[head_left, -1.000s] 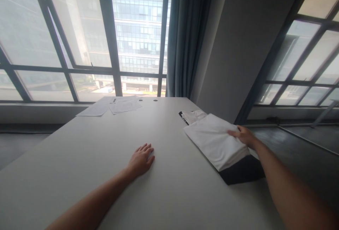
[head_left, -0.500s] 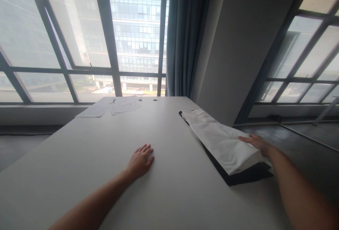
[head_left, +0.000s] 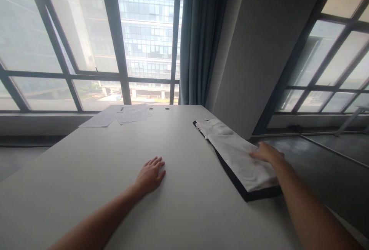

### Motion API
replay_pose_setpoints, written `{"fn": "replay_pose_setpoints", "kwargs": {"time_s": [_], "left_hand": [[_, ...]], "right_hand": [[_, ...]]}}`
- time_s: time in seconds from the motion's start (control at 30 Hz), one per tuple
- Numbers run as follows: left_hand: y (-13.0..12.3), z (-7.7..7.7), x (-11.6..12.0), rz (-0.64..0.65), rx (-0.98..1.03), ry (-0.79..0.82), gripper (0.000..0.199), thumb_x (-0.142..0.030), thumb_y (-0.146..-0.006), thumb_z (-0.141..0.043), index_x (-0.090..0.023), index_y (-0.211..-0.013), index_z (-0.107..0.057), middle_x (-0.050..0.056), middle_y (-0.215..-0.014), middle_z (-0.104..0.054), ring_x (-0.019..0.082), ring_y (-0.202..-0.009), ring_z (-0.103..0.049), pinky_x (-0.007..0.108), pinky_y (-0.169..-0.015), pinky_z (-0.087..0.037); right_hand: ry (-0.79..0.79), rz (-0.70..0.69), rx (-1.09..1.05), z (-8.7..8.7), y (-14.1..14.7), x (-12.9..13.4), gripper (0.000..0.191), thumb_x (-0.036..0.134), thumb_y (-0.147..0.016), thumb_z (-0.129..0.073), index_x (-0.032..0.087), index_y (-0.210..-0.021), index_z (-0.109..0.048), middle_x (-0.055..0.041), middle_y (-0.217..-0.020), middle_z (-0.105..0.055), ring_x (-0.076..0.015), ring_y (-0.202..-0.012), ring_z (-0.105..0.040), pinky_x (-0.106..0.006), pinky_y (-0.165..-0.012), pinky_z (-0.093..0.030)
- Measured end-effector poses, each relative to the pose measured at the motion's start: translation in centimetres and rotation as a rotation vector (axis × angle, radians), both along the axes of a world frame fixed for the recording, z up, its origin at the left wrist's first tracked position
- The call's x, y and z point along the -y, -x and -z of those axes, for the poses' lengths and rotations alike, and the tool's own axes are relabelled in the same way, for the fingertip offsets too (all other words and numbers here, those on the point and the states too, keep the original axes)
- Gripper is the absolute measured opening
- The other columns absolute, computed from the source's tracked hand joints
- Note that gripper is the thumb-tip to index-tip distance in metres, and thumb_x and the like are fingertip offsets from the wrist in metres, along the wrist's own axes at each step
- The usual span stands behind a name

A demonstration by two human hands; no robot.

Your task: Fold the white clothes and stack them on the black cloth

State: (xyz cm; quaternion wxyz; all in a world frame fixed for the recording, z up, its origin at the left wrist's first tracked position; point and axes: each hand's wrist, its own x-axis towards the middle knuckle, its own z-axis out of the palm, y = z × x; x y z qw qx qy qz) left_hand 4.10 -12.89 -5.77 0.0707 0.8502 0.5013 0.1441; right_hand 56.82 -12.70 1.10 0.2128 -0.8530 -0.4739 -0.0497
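My left hand lies flat on the white table, fingers stretched out and nothing in it. Along the table's right side is a folded white cloth, with soft creases and a smaller folded section at its far end. Beneath it a black layer shows along the left and near edges; its kind is unclear. My right hand is over the right part of the white cloth, its thumb side towards the fabric. Most of its fingers are hidden or blurred, so I cannot tell whether they grip.
Several printed sheets of paper lie at the table's far left. Two round dark inserts sit near the far edge. Beyond stand large windows, a blue-grey curtain and a grey pillar. Grey floor lies to the right.
My right hand has moved left and slightly up from the cloth's right edge, and the cloth's near right part now lies flatter. My left hand stays in place on the table.
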Motion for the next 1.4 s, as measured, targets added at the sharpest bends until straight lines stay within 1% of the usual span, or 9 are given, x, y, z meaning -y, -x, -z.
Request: {"fn": "replay_pose_setpoints", "kwargs": {"time_s": [0.13, 0.27, 0.43, 0.77, 0.9, 1.0, 1.17, 1.3, 1.4], "left_hand": [[0.1, 0.1, -0.1, 0.002, 0.004, -0.004, 0.047, -0.038, -0.094, -0.045, -0.018, -0.134, -0.059, 0.009, -0.150, -0.047, 0.026, -0.143, -0.037, 0.045, -0.119, -0.029], [0.1, 0.3, -0.2, 0.009, 0.016, -0.011, 0.046, -0.039, -0.094, -0.045, -0.019, -0.134, -0.059, 0.009, -0.150, -0.047, 0.026, -0.143, -0.037, 0.044, -0.119, -0.029], [0.2, 0.5, -0.3, 0.007, 0.033, -0.002, 0.046, -0.039, -0.094, -0.046, -0.020, -0.133, -0.058, 0.008, -0.151, -0.046, 0.025, -0.143, -0.037, 0.043, -0.120, -0.027], [0.1, 0.0, -0.1, 0.010, 0.011, 0.017, 0.048, -0.039, -0.094, -0.045, -0.018, -0.135, -0.057, 0.009, -0.152, -0.044, 0.026, -0.143, -0.036, 0.043, -0.119, -0.027], [0.1, 0.3, 0.0, 0.010, 0.033, 0.007, 0.047, -0.039, -0.093, -0.045, -0.020, -0.134, -0.058, 0.007, -0.152, -0.046, 0.026, -0.143, -0.036, 0.043, -0.119, -0.027], [0.1, 0.7, -0.1, 0.017, 0.036, -0.003, 0.048, -0.041, -0.093, -0.045, -0.020, -0.135, -0.057, 0.008, -0.151, -0.046, 0.025, -0.143, -0.036, 0.042, -0.119, -0.027], [0.7, -0.1, -3.5, -0.124, -0.026, -0.035, 0.059, -0.039, -0.096, -0.039, -0.008, -0.146, -0.043, 0.016, -0.157, -0.034, 0.028, -0.146, -0.030, 0.043, -0.120, -0.023], [1.5, -1.0, -8.1, -0.257, -0.070, -0.051, 0.055, -0.032, -0.100, -0.029, -0.005, -0.146, -0.041, 0.019, -0.155, -0.036, 0.027, -0.146, -0.029, 0.043, -0.120, -0.021], [1.9, -0.3, -10.3, -0.254, -0.051, -0.031, 0.054, -0.030, -0.100, -0.029, -0.004, -0.145, -0.041, 0.020, -0.155, -0.036, 0.027, -0.147, -0.027, 0.042, -0.120, -0.021]], "right_hand": [[0.060, -0.257, 0.224, -1.2, 7.3, -3.6, 0.064, 0.052, -0.090, -0.054, 0.016, -0.142, -0.049, -0.0189, -0.149, -0.044, -0.0348, -0.139, -0.037, -0.059, -0.113, -0.022], [0.191, -0.327, 0.206, 1.9, 11.8, -5.7, 0.067, 0.057, -0.097, -0.032, 0.019, -0.151, -0.036, -0.0107, -0.159, -0.029, -0.0302, -0.147, -0.021, -0.060, -0.117, -0.012], [0.341, -0.306, 0.112, 5.7, 11.9, -6.6, 0.068, 0.060, -0.097, -0.025, 0.023, -0.155, -0.030, -0.0090, -0.161, -0.024, -0.0300, -0.148, -0.020, -0.061, -0.116, -0.015], [0.355, -0.246, 0.073, 4.4, 13.2, -7.7, 0.069, 0.059, -0.097, -0.026, 0.020, -0.153, -0.035, -0.0139, -0.159, -0.027, -0.0372, -0.145, -0.023, -0.065, -0.112, -0.018], [0.129, -0.350, 0.167, 3.9, 19.5, -7.7, 0.065, 0.050, -0.100, -0.024, 0.014, -0.153, -0.032, -0.0142, -0.160, -0.025, -0.0315, -0.148, -0.018, -0.057, -0.117, -0.013], [0.203, -0.603, 0.093, 4.6, 26.1, -7.3, 0.067, 0.053, -0.100, -0.025, 0.015, -0.155, -0.027, -0.0127, -0.161, -0.023, -0.0270, -0.149, -0.017, -0.052, -0.119, -0.010], [0.242, -0.772, 0.009, 5.0, 33.0, -7.9, 0.068, 0.052, -0.100, -0.028, 0.013, -0.156, -0.026, -0.0152, -0.161, -0.022, -0.0255, -0.150, -0.016, -0.049, -0.120, -0.006], [0.224, -0.781, 0.002, 5.1, 34.6, -9.9, 0.064, 0.041, -0.101, -0.026, 0.004, -0.153, -0.029, -0.0171, -0.159, -0.024, -0.0246, -0.149, -0.018, -0.041, -0.121, -0.010], [0.201, -0.778, 0.002, 6.5, 34.9, -10.9, 0.063, 0.034, -0.100, -0.023, -0.001, -0.151, -0.032, -0.0180, -0.158, -0.027, -0.0240, -0.148, -0.021, -0.035, -0.120, -0.013]]}}
